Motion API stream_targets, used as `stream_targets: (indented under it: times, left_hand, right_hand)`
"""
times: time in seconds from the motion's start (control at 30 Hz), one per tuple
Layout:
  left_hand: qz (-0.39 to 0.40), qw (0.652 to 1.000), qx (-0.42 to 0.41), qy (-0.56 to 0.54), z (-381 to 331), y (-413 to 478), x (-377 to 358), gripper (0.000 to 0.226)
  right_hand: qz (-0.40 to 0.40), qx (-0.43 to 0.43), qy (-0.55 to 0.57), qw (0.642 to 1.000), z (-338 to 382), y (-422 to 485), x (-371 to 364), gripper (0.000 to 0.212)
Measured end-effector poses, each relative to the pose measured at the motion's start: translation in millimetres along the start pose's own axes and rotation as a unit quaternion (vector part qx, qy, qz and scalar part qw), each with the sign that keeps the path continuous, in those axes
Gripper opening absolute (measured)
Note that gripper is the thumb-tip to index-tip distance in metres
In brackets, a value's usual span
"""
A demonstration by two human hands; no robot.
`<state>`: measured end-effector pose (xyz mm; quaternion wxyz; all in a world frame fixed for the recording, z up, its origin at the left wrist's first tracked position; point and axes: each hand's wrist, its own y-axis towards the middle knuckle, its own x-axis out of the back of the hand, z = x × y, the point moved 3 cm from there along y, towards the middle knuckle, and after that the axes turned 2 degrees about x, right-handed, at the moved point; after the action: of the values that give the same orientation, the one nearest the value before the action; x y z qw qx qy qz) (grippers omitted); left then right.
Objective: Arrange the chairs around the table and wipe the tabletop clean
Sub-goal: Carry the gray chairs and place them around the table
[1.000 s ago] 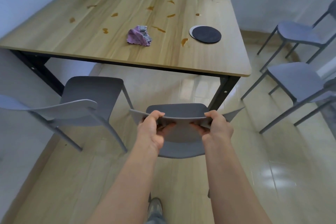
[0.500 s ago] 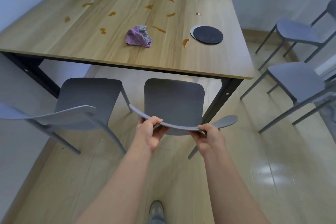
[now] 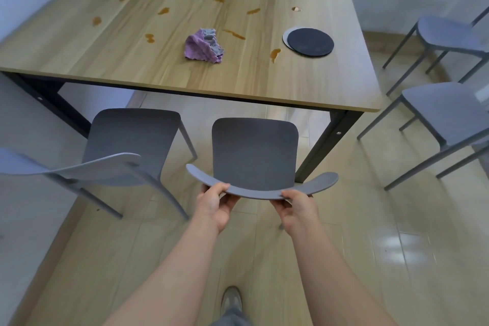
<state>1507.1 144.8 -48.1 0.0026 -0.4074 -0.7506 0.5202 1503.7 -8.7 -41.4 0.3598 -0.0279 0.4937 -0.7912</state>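
Chair (image 3: pixel 255 151): backrest in my grasp, seat towards the table (image 3: pixel 158 66).
Hands: left hand (image 3: pixel 213 202), right hand (image 3: pixel 297 206) both gripping it.
Change: chair's moved closer in.

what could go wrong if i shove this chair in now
1. The held chair, gripped at its backrest by the left hand and right hand, sits close to the black table leg. A push drifting right might knock it.
2. The neighbouring chair stands close on the left, so the legs could clash if the held chair swings that way.
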Motion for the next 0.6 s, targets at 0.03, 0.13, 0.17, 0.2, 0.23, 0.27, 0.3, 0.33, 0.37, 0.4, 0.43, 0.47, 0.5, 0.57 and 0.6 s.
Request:
stream_targets:
  times: [0.03, 0.13, 0.17, 0.2, 0.23, 0.27, 0.3, 0.33, 0.37, 0.4, 0.43, 0.47, 0.5, 0.57, 0.6]
  left_hand:
    - [0.004, 1.000, -0.002, 0.003, 0, 0, 0, 0.022]
    - [0.023, 0.999, -0.004, 0.026, 3, -4, 0, 0.021]
    - [0.030, 0.999, -0.002, 0.035, 5, -5, -2, 0.025]
    - [0.036, 0.999, 0.001, 0.038, 8, -7, -4, 0.030]
    - [0.045, 0.998, 0.003, 0.036, 13, -9, -6, 0.035]
    - [0.051, 0.998, 0.004, 0.035, 18, -10, -8, 0.039]
    - [0.054, 0.998, 0.003, 0.040, 21, -12, -9, 0.042]
    - [0.052, 0.997, 0.000, 0.050, 23, -12, -10, 0.043]
    - [0.050, 0.997, -0.002, 0.060, 23, -10, -11, 0.044]
    - [0.050, 0.996, 0.000, 0.067, 23, -8, -10, 0.044]
    - [0.052, 0.996, 0.005, 0.071, 21, -7, -9, 0.045]
    - [0.055, 0.996, 0.011, 0.074, 19, -7, -9, 0.045]
    - [0.058, 0.995, 0.015, 0.079, 17, -7, -8, 0.046]
    - [0.066, 0.994, 0.019, 0.090, 15, -8, -6, 0.047]
    - [0.069, 0.993, 0.019, 0.096, 14, -9, -5, 0.047]
  right_hand:
    - [0.004, 0.002, -0.001, 1.000, 0, 0, 1, 0.041]
    - [0.017, 0.011, -0.019, 1.000, -2, -1, 1, 0.035]
    - [0.017, 0.013, -0.026, 0.999, -2, -2, 1, 0.034]
    - [0.017, 0.013, -0.031, 0.999, -3, -2, 1, 0.034]
    - [0.015, 0.012, -0.034, 0.999, -3, -3, 1, 0.035]
    - [0.013, 0.011, -0.036, 0.999, -3, -3, 2, 0.035]
    - [0.014, 0.007, -0.036, 0.999, -2, -3, 2, 0.035]
    - [0.017, 0.004, -0.038, 0.999, -1, -4, 3, 0.036]
    - [0.020, 0.001, -0.049, 0.999, 0, -4, 4, 0.038]
    - [0.022, 0.002, -0.070, 0.997, 1, -4, 6, 0.041]
    - [0.021, 0.005, -0.099, 0.995, 2, -4, 7, 0.046]
    - [0.015, 0.007, -0.122, 0.992, 3, -4, 8, 0.050]
    - [0.013, 0.007, -0.133, 0.991, 4, -5, 8, 0.050]
    - [0.015, 0.002, -0.118, 0.993, 4, -7, 6, 0.044]
    - [0.014, -0.004, -0.100, 0.995, 4, -8, 4, 0.042]
